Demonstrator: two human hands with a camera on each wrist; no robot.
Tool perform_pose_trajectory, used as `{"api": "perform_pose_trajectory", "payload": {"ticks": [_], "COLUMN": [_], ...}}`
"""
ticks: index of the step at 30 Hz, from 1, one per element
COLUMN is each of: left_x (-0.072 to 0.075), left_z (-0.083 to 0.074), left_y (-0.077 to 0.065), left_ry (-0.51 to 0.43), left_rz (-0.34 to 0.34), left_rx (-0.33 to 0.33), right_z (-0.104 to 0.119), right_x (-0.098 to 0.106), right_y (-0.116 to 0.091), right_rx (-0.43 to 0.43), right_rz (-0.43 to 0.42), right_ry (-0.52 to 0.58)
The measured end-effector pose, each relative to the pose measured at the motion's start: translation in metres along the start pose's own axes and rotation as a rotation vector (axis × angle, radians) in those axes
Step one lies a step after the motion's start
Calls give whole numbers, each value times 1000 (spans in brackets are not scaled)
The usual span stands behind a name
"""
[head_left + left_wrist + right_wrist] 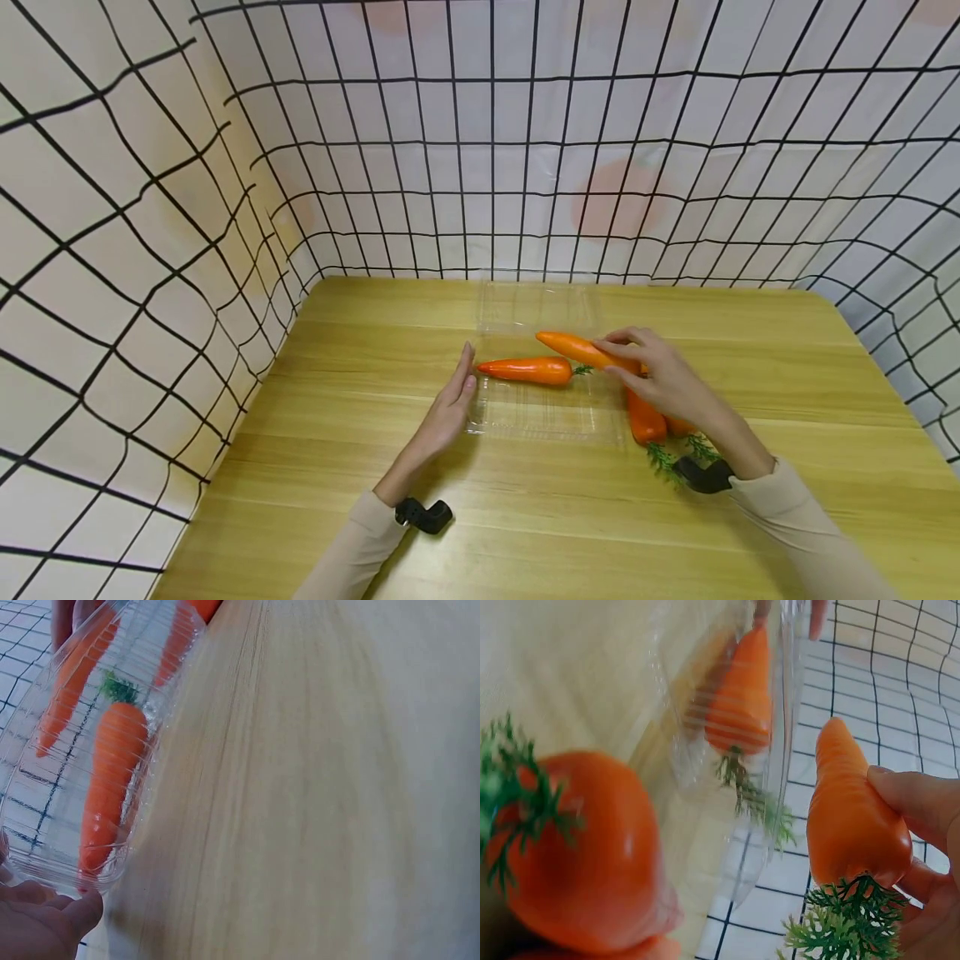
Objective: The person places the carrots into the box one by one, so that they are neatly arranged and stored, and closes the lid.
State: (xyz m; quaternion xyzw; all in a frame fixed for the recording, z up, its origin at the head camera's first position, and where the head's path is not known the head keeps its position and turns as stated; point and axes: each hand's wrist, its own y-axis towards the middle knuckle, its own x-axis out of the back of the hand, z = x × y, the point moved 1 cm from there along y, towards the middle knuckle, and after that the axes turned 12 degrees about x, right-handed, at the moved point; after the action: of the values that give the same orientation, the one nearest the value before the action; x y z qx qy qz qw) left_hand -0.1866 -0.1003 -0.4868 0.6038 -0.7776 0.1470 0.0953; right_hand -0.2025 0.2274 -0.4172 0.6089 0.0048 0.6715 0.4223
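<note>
My right hand (pixel 660 371) pinches an orange carrot (pixel 573 347) near its thick end, its tip pointing left above the back of a clear plastic box (pixel 540 417). Green leaves hang from the held carrot (pixel 855 810) in the right wrist view. Another carrot (pixel 525 370) lies lengthwise in the box, its tip to the left and its leaves to the right. With fingers mostly straight, my left hand (pixel 450 408) touches the left end of the box. The left wrist view shows its fingertips at the end wall of the box (pixel 67 874).
More carrots (pixel 647 421) with green leaves (pixel 663 462) lie on the wooden table (pixel 315 417) just right of the box, partly under my right hand. The clear lid (pixel 536 304) spreads open behind the box. Black wire grid (pixel 495 167) stands along the back and sides.
</note>
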Motion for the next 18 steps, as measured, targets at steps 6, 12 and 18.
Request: {"api": "perform_pose_trajectory", "payload": {"ticks": [6, 12, 18], "left_x": [0, 0, 0], "left_z": [0, 0, 0], "left_y": [1, 0, 0], "left_ry": [-11, -6, 16], "left_rz": [8, 8, -9], "left_rx": [-1, 3, 0], "right_z": [3, 8, 12], "right_x": [-10, -21, -31], "right_y": [4, 7, 8], "right_rx": [5, -25, -80], "right_rz": [40, 97, 163], "right_ry": [43, 100, 150]}}
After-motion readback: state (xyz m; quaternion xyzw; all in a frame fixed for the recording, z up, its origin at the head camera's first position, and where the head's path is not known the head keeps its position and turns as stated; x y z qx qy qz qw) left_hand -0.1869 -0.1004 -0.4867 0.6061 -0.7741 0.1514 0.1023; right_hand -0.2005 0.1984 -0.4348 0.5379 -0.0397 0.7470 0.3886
